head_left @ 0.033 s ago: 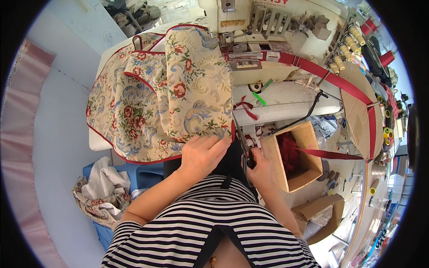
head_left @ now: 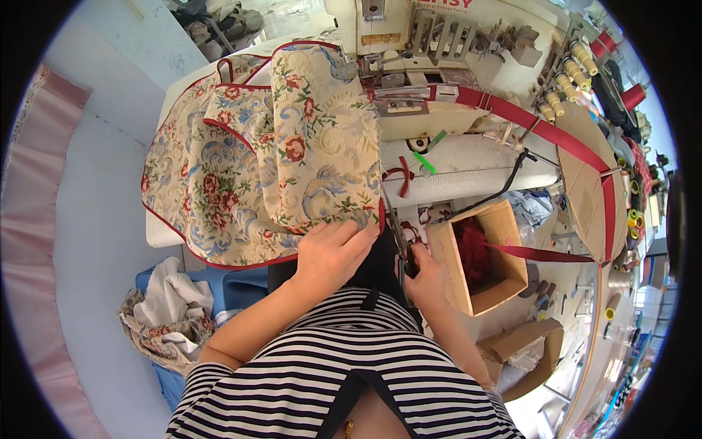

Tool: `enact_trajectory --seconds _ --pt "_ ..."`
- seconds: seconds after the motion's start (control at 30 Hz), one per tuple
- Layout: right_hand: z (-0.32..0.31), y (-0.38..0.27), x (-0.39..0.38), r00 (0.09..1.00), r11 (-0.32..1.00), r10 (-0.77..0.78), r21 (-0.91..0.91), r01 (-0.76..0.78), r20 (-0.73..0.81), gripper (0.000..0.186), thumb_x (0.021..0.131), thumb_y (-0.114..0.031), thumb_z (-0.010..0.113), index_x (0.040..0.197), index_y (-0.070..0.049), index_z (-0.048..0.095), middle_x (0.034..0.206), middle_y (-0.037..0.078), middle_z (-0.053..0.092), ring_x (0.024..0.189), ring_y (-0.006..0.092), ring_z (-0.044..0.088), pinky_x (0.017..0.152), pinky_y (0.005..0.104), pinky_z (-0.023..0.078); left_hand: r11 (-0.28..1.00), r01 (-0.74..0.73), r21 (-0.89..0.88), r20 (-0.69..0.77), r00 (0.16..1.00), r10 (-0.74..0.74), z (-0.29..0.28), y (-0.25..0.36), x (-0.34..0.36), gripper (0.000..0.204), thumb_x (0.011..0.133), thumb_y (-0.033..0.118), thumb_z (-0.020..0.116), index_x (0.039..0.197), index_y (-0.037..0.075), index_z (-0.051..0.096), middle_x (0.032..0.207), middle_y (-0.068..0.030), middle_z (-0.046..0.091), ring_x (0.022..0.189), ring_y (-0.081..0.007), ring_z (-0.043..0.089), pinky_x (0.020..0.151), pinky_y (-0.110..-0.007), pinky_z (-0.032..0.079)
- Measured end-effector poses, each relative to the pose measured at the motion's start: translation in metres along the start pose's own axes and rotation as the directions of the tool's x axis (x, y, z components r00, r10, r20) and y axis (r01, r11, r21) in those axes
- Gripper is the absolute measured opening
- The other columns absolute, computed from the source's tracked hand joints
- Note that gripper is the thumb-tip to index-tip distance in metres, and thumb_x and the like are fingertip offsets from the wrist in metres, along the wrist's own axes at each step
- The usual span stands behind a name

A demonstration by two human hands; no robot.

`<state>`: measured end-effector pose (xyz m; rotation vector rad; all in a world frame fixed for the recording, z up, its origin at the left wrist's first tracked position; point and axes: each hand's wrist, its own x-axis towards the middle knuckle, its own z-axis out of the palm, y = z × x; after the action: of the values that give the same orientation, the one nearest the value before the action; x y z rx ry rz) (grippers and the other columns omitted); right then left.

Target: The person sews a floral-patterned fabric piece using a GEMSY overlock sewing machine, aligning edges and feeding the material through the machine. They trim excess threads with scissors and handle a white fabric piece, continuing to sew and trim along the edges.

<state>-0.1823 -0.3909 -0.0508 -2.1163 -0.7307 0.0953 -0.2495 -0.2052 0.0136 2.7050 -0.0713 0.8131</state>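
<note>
A cream tapestry fabric (head_left: 212,168) with roses, blue scrolls and red bound edges is spread over the sewing table, partly folded over itself. My left hand (head_left: 333,252) pinches its near edge close to the lower right corner. Dark scissors (head_left: 400,252) are gripped in my right hand (head_left: 426,276), just right of that corner. Their blades point away from me along the fabric's right edge, and I cannot make out whether they touch it. A sewing machine (head_left: 409,110) stands beyond, with red binding tape (head_left: 541,126) running into its folder from the right.
A red scrap (head_left: 401,175) and a green-handled tool (head_left: 424,162) lie on the machine bed. An open cardboard box (head_left: 512,282) with red material stands right of my hand. Thread cones (head_left: 570,80) line the right. Blue and patterned cloth (head_left: 175,314) hangs at the lower left.
The red scrap on the machine bed has shifted and now lies in a different curve. The scissors' handles sit a little closer together. My left hand stays in place on the fabric.
</note>
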Motion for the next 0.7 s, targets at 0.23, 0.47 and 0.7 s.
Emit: enact_trajectory --seconds 0.23,0.47,0.7 --pt "0.014 0.031 0.000 0.915 0.871 0.391 0.282 -0.403 0.100 0.017 0.080 -0.013 0.066 0.082 -0.001 0.054 0.056 0.003 0.053 0.050 0.0071 0.044 0.047 0.0241 0.036 0.997 -0.080 0.009 -0.022 0.997 0.080 -0.001 0.001 0.012 0.021 0.066 0.008 0.066 0.086 0.011 0.061 0.118 -0.0034 0.059 0.102 -0.0219 0.057 0.078 -0.033 0.044" --pt "0.014 0.018 0.014 0.900 0.837 0.399 0.331 -0.435 0.173 0.014 0.081 -0.012 0.065 0.082 -0.001 0.056 0.058 0.002 0.053 0.050 0.0053 0.043 0.048 0.0223 0.036 0.992 -0.120 0.023 0.100 0.988 0.117 0.003 0.011 0.026 0.021 0.070 0.008 0.059 0.091 0.007 0.059 0.120 -0.0055 0.057 0.105 -0.0205 0.054 0.087 -0.036 0.039" --pt "0.009 -0.008 0.023 0.848 0.728 0.424 0.437 -0.528 0.318 0.015 0.083 -0.013 0.063 0.083 -0.001 0.054 0.056 0.001 0.051 0.043 0.0059 0.042 0.039 0.0231 0.034 0.992 -0.120 0.036 0.111 0.987 0.115 0.004 0.010 0.039 0.022 0.070 0.008 0.057 0.092 0.007 0.056 0.118 -0.0051 0.057 0.106 -0.0207 0.052 0.088 -0.038 0.037"
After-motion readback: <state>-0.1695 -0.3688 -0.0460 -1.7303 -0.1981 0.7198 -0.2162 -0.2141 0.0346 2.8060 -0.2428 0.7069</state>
